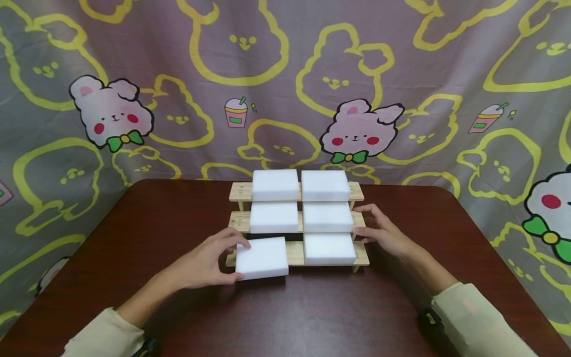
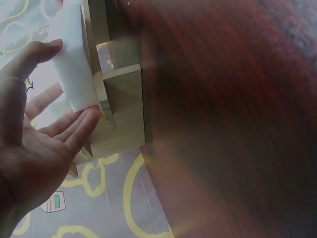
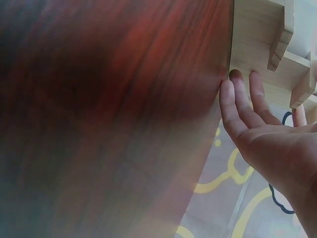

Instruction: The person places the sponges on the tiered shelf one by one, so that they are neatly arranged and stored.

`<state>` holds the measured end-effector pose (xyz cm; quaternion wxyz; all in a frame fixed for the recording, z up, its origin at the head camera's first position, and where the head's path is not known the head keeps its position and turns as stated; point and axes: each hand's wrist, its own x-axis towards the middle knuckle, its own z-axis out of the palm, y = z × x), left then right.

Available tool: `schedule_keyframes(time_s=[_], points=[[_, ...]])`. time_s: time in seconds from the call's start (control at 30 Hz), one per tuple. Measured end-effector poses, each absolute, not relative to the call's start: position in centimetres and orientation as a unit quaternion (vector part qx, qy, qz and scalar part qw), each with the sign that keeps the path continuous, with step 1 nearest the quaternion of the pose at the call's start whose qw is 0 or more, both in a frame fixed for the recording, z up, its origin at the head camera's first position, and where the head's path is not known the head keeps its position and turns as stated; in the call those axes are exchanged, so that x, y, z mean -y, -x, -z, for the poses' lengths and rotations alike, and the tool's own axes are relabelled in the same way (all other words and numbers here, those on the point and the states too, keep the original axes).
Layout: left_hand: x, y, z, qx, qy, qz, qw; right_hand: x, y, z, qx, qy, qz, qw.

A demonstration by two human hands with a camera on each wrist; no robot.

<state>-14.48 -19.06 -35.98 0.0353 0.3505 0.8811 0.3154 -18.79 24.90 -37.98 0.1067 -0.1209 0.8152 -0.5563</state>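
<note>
A three-tier pale wooden rack (image 1: 295,253) stands on the table, bearing white foam blocks (image 1: 327,216). At the left of its lowest tier, my left hand (image 1: 207,260) pinches another white foam block (image 1: 261,257) between thumb and fingers. That block sits slightly askew and juts past the tier's front edge. The left wrist view shows the thumb on one face of the block (image 2: 74,59) and fingertips at its lower edge. At the rack's right end, my right hand (image 1: 390,235) rests with fingers extended against or close beside the wood (image 3: 257,37); exact contact is hard to tell.
The dark red-brown table (image 1: 312,317) extends around the rack on both sides and in front. Behind it hangs a patterned curtain (image 1: 285,99) with cartoon bears and rabbits, close to the table's back edge.
</note>
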Motion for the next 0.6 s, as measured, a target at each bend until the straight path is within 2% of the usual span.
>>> schedule_keyframes(time_s=[0.6], points=[[18.86,13.88,36.22,-0.891,-0.351,-0.287,-0.012,-25.01,18.75,37.97,-0.815,0.121,0.555,0.111]])
